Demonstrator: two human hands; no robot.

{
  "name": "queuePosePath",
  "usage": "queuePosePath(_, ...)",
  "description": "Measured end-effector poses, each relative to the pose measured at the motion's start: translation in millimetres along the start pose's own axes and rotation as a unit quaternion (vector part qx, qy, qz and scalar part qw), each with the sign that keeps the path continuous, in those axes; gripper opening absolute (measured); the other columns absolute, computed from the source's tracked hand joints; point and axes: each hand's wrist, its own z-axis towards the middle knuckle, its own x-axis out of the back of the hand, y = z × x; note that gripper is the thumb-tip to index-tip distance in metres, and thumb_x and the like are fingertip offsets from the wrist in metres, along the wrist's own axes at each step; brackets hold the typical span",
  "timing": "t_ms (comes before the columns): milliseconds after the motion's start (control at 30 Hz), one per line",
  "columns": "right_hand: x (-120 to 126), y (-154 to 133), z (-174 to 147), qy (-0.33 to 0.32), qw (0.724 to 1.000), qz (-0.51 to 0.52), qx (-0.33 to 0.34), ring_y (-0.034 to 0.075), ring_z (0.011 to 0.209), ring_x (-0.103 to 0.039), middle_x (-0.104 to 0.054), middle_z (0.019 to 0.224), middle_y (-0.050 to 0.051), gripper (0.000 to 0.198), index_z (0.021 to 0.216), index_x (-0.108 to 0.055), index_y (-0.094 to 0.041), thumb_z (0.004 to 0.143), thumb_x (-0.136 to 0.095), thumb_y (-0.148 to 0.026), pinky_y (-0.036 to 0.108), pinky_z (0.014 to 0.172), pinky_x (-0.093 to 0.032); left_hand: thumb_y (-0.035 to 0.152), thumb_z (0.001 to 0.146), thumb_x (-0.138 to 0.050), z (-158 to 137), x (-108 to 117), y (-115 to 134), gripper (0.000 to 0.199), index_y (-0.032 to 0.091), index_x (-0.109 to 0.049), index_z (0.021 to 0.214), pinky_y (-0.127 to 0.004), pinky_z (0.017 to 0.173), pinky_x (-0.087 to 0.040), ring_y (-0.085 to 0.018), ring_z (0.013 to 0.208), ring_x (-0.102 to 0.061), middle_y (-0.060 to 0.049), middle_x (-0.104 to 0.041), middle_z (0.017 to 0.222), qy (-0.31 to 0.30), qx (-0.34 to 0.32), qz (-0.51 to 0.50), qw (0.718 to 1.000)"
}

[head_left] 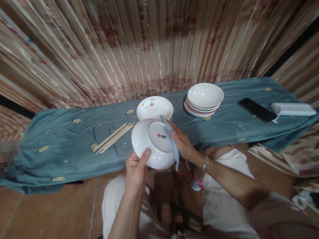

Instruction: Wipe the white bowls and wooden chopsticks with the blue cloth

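Note:
A white deep plate (148, 148) is held up over the front edge of the table, tilted so that its underside, with a foot ring and a small red and dark mark, faces me. My left hand (137, 170) grips its lower left rim, thumb on the underside. At the right rim, my right hand (182, 140) has a light blue cloth (176, 154) pressed against the plate; part of the cloth hangs below the fingers. Just behind lies a floral white plate (154, 107), partly covered by the held one.
A stack of white bowls (205, 96) stands right of centre. Several chopsticks (114, 137) lie to the left. Towards the right end are a black phone (256, 109) and a white device (293, 109). A teal cloth (71, 147) covers the narrow table, with curtains (148, 38) behind.

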Motion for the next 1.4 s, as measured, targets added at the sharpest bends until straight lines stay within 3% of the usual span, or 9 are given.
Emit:
queuePosePath(267, -3, -9, -15, -0.048, 0.984, -0.126, 0.117, 0.020, 0.140, -0.024, -0.027, 0.152, 0.007, 0.051, 0.144, -0.029, -0.022, 0.095, -0.030, -0.035, 0.044, 0.116, -0.022, 0.033, 0.049, -0.086, 5, -3, 9, 0.047, 0.014, -0.072, 0.090, -0.036, 0.081, -0.054, -0.023, 0.079, -0.070, -0.009, -0.075, 0.086, 0.046, -0.014, -0.042, 0.998)
queuePosePath(700, -10, -32, -19, -0.113, 0.930, -0.210, 0.280, 0.023, 0.140, -0.025, -0.032, 0.148, 0.016, 0.056, 0.147, -0.018, -0.015, 0.093, -0.032, -0.025, 0.049, 0.113, -0.027, 0.032, 0.054, -0.083, 7, -2, 5, 0.041, 0.015, -0.073, 0.090, -0.034, 0.077, -0.054, -0.021, 0.074, -0.069, -0.008, -0.075, 0.083, 0.018, -0.012, -0.032, 0.999)
queuePosePath(1033, -5, -33, -7, -0.111, 0.936, -0.224, 0.249, 0.023, 0.142, -0.019, -0.028, 0.151, 0.014, 0.058, 0.147, -0.018, -0.014, 0.094, -0.032, -0.033, 0.049, 0.114, -0.023, 0.034, 0.060, -0.080, 0, 1, -1, 0.039, 0.014, -0.073, 0.092, -0.030, 0.067, -0.052, -0.018, 0.068, -0.065, -0.007, -0.074, 0.081, -0.037, -0.002, 0.043, 0.998)
queuePosePath(1400, 0, -15, -1, -0.083, 0.961, -0.200, 0.170, 0.022, 0.141, -0.021, -0.026, 0.153, 0.007, 0.056, 0.148, -0.017, -0.022, 0.095, -0.030, -0.032, 0.048, 0.115, -0.021, 0.034, 0.059, -0.081, 1, 0, -1, 0.037, 0.013, -0.074, 0.089, -0.032, 0.073, -0.053, -0.020, 0.074, -0.067, -0.009, -0.074, 0.082, -0.012, -0.020, 0.039, 0.999)
